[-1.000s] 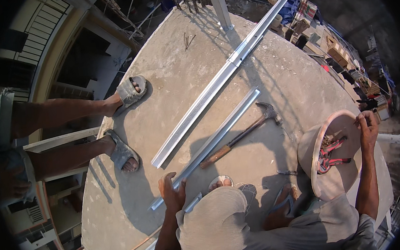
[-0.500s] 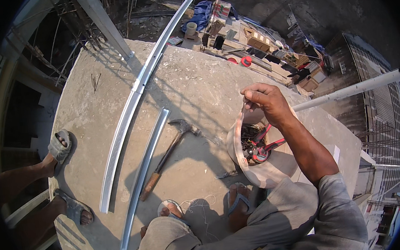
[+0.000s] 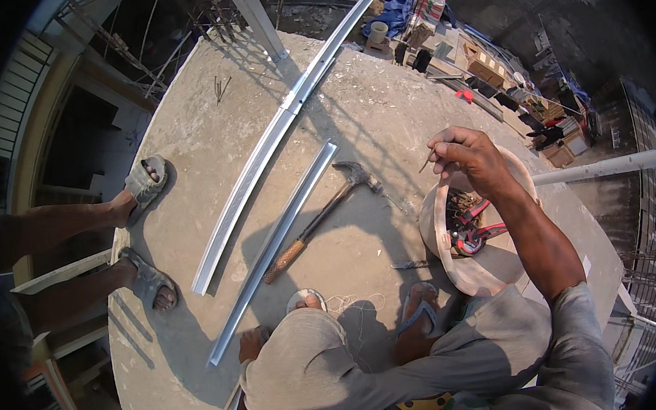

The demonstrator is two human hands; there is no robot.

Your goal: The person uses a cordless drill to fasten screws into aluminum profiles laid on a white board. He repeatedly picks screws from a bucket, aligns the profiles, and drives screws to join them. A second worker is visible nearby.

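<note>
My right hand [image 3: 469, 160] is closed in a pinch over the rim of a pale plastic bucket [image 3: 432, 231]. A thin brown nail [image 3: 425, 163] sticks out from between its thumb and fingers. Inside the bucket are red-handled pliers [image 3: 469, 238] and a heap of small dark pieces, like nails. A claw hammer [image 3: 321, 215] with a worn wooden grip lies left of the bucket, beside a short metal channel [image 3: 273, 248]. Beyond it lies a longer metal channel [image 3: 252, 172]. Some skin shows beside my left knee; whether it is my left hand I cannot make out.
Another person's sandalled feet [image 3: 145, 185] stand at the left edge of the concrete slab [image 3: 176, 140]. A small dark tool [image 3: 410, 265] and loose string [image 3: 359, 304] lie near my feet. A pale pole [image 3: 602, 166] stretches right. Boxes and clutter [image 3: 486, 65] lie beyond the far edge.
The whole view has shifted, so the slab and tools appear farther right. My right hand has stayed over the bucket, and the nail in its fingers now shows plainly.
</note>
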